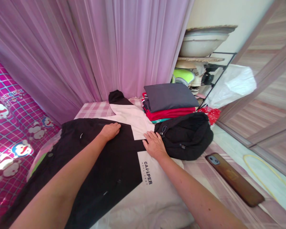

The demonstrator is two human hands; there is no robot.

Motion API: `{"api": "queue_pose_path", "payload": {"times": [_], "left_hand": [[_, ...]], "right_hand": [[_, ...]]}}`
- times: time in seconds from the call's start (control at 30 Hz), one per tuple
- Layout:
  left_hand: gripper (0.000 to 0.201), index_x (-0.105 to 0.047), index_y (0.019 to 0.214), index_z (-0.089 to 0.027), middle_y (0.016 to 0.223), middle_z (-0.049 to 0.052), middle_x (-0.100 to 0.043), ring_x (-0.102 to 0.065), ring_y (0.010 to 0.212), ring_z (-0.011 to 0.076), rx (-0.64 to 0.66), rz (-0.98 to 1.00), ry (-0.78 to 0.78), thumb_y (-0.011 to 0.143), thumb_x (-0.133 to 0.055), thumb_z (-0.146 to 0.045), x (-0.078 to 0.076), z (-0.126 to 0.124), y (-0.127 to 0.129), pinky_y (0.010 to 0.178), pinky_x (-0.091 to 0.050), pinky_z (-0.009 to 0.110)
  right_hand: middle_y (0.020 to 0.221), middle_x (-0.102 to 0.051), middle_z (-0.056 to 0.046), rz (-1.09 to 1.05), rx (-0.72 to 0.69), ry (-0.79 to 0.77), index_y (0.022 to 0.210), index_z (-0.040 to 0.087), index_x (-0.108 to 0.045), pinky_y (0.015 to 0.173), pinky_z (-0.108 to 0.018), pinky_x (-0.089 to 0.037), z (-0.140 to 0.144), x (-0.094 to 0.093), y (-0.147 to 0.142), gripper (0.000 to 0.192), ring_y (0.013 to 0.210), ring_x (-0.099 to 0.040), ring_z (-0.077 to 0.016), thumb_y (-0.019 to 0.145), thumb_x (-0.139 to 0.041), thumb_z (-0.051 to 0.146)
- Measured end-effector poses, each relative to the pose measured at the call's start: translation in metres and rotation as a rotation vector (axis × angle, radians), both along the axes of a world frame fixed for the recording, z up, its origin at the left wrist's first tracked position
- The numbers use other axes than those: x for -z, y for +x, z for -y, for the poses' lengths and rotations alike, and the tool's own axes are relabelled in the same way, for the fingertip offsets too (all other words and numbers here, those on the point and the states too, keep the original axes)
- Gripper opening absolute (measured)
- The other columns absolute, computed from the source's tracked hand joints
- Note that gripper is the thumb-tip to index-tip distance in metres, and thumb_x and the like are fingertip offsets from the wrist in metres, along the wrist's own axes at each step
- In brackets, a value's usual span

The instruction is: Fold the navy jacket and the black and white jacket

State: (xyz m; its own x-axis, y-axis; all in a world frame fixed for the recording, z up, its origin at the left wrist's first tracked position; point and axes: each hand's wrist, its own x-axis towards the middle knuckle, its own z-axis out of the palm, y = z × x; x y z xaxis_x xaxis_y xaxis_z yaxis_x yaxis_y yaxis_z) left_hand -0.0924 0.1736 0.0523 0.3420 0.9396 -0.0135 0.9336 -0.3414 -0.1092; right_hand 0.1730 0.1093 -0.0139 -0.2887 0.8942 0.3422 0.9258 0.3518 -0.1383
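1. My left hand (111, 131) lies flat and released, palm down, on the black part of the black-and-white jacket (114, 165); it grasps nothing.
2. My right hand (154, 144) also rests open, fingers spread, pressing the jacket where its black panel meets the white one, just beside the black hood (186, 136).
3. The jacket is spread across the bed (205, 171) in front of me. One sleeve (124, 108) extends away toward the purple curtain (97, 47). The white front, bearing printed lettering (148, 173), lies toward me.
4. Progress, as I judge it: the garment is laid out and largely smoothed, but not yet folded. The hood is bunched to the right, and the far sleeve is not turned in.
5. Completed work stands near: a stack of folded clothes (169, 101), grey on top, red beneath, a teal edge at the bottom, just beyond the hood.
6. A phone (233, 178) lies face down on the bed to the right, apart from the jacket.
7. A patterned pink blanket (7, 127) borders the jacket on the left.
8. A wire shelf (205, 63) with bowls stands behind the stack, a white plastic bag (231, 84) beside it.
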Motion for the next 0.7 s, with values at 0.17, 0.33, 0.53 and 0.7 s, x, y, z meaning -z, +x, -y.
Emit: {"api": "queue_pose_path", "payload": {"times": [0.17, 0.33, 0.53, 0.7], "left_hand": [[0.028, -0.060, 0.112, -0.021, 0.106, 0.012, -0.072, -0.068, 0.099, 0.0284, -0.473, 0.320, 0.052, 0.094, -0.042, -0.034, -0.002, -0.006, -0.019, 0.084, -0.051, 0.038], [0.041, -0.056, 0.126, -0.014, 0.132, 0.020, -0.060, -0.060, 0.119, 0.0317, -0.574, 0.450, 0.232, 0.089, -0.049, -0.029, 0.003, 0.000, -0.031, 0.097, -0.049, 0.044], [0.043, -0.059, 0.131, -0.024, 0.145, 0.010, -0.054, -0.043, 0.139, 0.0307, -0.001, 0.387, 0.209, 0.094, -0.046, -0.040, 0.041, 0.053, 0.031, 0.116, -0.030, 0.052], [0.051, -0.055, 0.138, -0.025, 0.149, 0.010, -0.050, -0.038, 0.142, 0.0322, -0.075, 0.378, 0.069, 0.096, -0.041, -0.049, 0.058, 0.069, 0.056, 0.117, -0.025, 0.057]], "right_hand": [[0.138, -0.059, -0.012, 0.001, -0.008, 0.009, 0.129, 0.021, -0.062, 0.114, -0.047, -0.027, 0.000, 0.000, 0.000, 0.040, 0.133, -0.046, -0.0275, 0.097, -0.044, 0.034], [0.139, -0.059, -0.011, -0.010, 0.001, -0.007, 0.130, 0.021, -0.062, 0.114, -0.047, -0.026, 0.001, -0.003, 0.000, 0.040, 0.133, -0.046, -0.0274, 0.097, -0.044, 0.035], [0.140, -0.058, -0.012, -0.010, 0.001, -0.004, 0.131, 0.021, -0.061, 0.113, -0.047, -0.028, 0.002, -0.002, -0.001, 0.041, 0.134, -0.045, -0.0272, 0.097, -0.043, 0.035], [0.138, -0.060, -0.011, 0.009, -0.001, -0.031, 0.134, 0.020, -0.059, 0.103, -0.040, -0.039, 0.001, -0.017, 0.001, 0.043, 0.125, -0.053, -0.0252, 0.098, -0.038, 0.032]]}}
